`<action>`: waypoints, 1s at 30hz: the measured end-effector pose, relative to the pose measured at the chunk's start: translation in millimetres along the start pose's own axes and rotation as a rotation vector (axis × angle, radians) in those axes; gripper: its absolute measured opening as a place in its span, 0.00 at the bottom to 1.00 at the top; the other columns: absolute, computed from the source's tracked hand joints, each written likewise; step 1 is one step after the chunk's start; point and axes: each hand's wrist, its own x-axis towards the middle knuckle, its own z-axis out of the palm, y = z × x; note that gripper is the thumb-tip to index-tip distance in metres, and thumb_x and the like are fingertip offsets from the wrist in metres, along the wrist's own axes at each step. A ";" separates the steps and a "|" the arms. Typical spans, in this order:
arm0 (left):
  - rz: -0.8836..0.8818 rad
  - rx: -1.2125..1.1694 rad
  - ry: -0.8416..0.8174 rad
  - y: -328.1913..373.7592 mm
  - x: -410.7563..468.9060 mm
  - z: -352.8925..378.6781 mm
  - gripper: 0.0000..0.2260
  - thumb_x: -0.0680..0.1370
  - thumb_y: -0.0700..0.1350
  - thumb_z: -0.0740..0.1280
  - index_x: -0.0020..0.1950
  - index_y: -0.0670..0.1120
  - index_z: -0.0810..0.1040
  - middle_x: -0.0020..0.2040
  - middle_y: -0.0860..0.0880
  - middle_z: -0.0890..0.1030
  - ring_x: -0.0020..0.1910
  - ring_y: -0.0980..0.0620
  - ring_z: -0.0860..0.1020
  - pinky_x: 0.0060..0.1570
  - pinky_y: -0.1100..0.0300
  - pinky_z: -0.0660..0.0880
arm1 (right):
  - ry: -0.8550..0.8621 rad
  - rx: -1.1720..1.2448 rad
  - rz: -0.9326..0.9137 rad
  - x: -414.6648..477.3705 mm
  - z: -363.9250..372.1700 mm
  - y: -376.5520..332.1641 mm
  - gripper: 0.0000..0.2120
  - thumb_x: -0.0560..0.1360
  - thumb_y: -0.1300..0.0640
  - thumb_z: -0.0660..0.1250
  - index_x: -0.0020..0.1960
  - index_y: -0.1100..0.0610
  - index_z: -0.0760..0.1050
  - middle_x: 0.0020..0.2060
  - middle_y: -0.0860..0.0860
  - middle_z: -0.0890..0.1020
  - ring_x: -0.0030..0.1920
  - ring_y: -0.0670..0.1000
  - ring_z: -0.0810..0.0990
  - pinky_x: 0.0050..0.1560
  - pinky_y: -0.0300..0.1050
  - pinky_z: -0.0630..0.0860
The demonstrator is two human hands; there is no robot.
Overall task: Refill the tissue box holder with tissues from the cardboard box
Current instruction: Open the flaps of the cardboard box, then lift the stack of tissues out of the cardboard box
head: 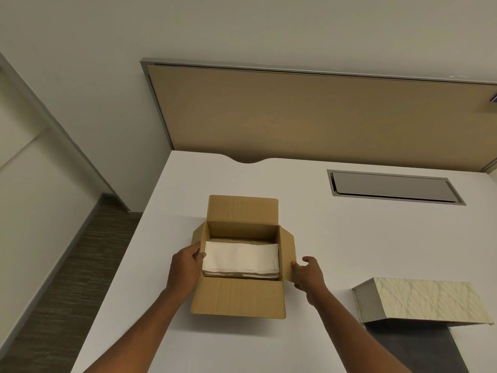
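Early stage. Cardboard box (238,294) sits mid-desk (349,238), all flaps folded out, white tissues (240,259) stacked inside near front wall. Left hand (188,261) reaches over left flap, fingertips touching stack's left end, not yet closed on it. Right hand (306,274) loosely spread, resting against right flap, holding nothing. Tissue box holder (419,298) lies near right desk edge, well apart from box; cannot tell whether open. No tissues lifted or moved across yet; whole transfer remains.
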 end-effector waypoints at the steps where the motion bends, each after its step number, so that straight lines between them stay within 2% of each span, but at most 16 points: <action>1: -0.010 -0.012 0.003 0.4 -0.5 0.6 0.18 0.77 0.39 0.67 0.66 0.38 0.74 0.62 0.38 0.79 0.60 0.41 0.79 0.59 0.53 0.75 | -0.023 -0.018 0.008 1.0 0.8 -1.7 0.27 0.77 0.57 0.65 0.72 0.58 0.57 0.48 0.54 0.73 0.49 0.55 0.76 0.55 0.56 0.79; 4: -0.043 -0.050 0.012 2.2 -1.7 2.9 0.17 0.78 0.38 0.66 0.67 0.38 0.73 0.62 0.38 0.79 0.61 0.41 0.78 0.60 0.52 0.74 | -0.066 -0.095 -0.012 2.4 2.5 -5.6 0.28 0.77 0.60 0.63 0.73 0.57 0.55 0.48 0.56 0.75 0.53 0.57 0.77 0.58 0.57 0.77; 6: -0.060 -0.075 0.017 3.4 -2.9 4.9 0.18 0.78 0.38 0.65 0.68 0.37 0.73 0.63 0.38 0.78 0.62 0.40 0.77 0.61 0.51 0.74 | -0.075 -0.148 -0.059 2.7 3.4 -5.5 0.21 0.78 0.62 0.60 0.70 0.57 0.62 0.47 0.55 0.78 0.51 0.56 0.79 0.56 0.55 0.78; 8: -0.078 -0.099 0.024 4.2 -4.4 6.7 0.18 0.79 0.39 0.64 0.68 0.38 0.72 0.64 0.38 0.78 0.63 0.40 0.77 0.62 0.50 0.73 | -0.065 -0.220 -0.118 2.2 4.6 -4.4 0.17 0.78 0.62 0.58 0.66 0.58 0.69 0.54 0.56 0.79 0.51 0.55 0.79 0.56 0.52 0.78; 10: -0.094 -0.109 0.034 4.6 -5.7 7.5 0.18 0.79 0.39 0.65 0.68 0.38 0.73 0.64 0.38 0.78 0.62 0.40 0.77 0.61 0.50 0.74 | -0.046 -0.281 -0.163 1.1 6.0 -4.2 0.16 0.78 0.61 0.57 0.65 0.59 0.71 0.59 0.56 0.78 0.52 0.54 0.77 0.54 0.48 0.76; 13: -0.104 -0.091 0.038 6.0 -6.4 4.9 0.18 0.78 0.39 0.67 0.67 0.37 0.73 0.64 0.38 0.78 0.62 0.40 0.77 0.61 0.50 0.74 | 0.048 -0.412 -0.246 -0.8 7.3 -7.8 0.12 0.79 0.61 0.57 0.58 0.65 0.74 0.54 0.59 0.80 0.51 0.57 0.78 0.51 0.49 0.75; 15: -0.070 -0.033 0.053 8.3 -6.9 1.8 0.19 0.77 0.40 0.68 0.67 0.37 0.73 0.65 0.39 0.77 0.65 0.40 0.75 0.63 0.50 0.72 | 0.144 -0.542 -0.338 -3.3 7.1 -13.8 0.10 0.78 0.61 0.58 0.52 0.66 0.75 0.52 0.62 0.79 0.52 0.60 0.78 0.52 0.51 0.76; 18: 0.063 0.119 0.084 14.2 -6.3 -2.0 0.19 0.77 0.40 0.68 0.66 0.38 0.74 0.70 0.39 0.72 0.69 0.41 0.70 0.66 0.50 0.69 | 0.312 -0.639 -0.449 -12.3 6.4 -24.5 0.15 0.78 0.56 0.62 0.61 0.63 0.72 0.64 0.60 0.73 0.63 0.60 0.72 0.62 0.53 0.73; 21: 0.164 0.169 0.063 23.8 -1.0 -4.0 0.17 0.77 0.41 0.67 0.66 0.40 0.75 0.70 0.42 0.72 0.70 0.44 0.69 0.66 0.54 0.68 | 0.411 -0.662 -0.569 -21.8 11.0 -33.9 0.20 0.77 0.53 0.65 0.64 0.62 0.70 0.67 0.59 0.71 0.66 0.59 0.69 0.65 0.52 0.70; 23: 0.221 0.184 -0.010 30.8 5.1 -4.4 0.18 0.77 0.42 0.68 0.66 0.42 0.75 0.69 0.44 0.74 0.68 0.46 0.71 0.65 0.58 0.68 | 0.370 -0.681 -0.656 -24.2 17.9 -38.6 0.20 0.77 0.53 0.65 0.65 0.61 0.70 0.67 0.58 0.72 0.66 0.58 0.69 0.66 0.50 0.69; 26: 0.302 0.222 -0.203 38.4 16.2 -2.9 0.20 0.75 0.42 0.70 0.67 0.45 0.74 0.69 0.47 0.74 0.67 0.49 0.72 0.64 0.62 0.66 | 0.209 -0.781 -0.773 -23.5 27.7 -44.4 0.21 0.76 0.51 0.66 0.66 0.59 0.71 0.66 0.55 0.74 0.67 0.55 0.69 0.69 0.48 0.67; 30: 0.336 0.477 -0.517 40.8 31.7 6.8 0.32 0.73 0.44 0.73 0.74 0.48 0.64 0.74 0.49 0.67 0.71 0.49 0.66 0.67 0.58 0.65 | -0.031 -1.010 -0.800 -17.6 38.9 -48.3 0.28 0.73 0.49 0.70 0.68 0.58 0.67 0.67 0.55 0.72 0.67 0.56 0.69 0.69 0.49 0.67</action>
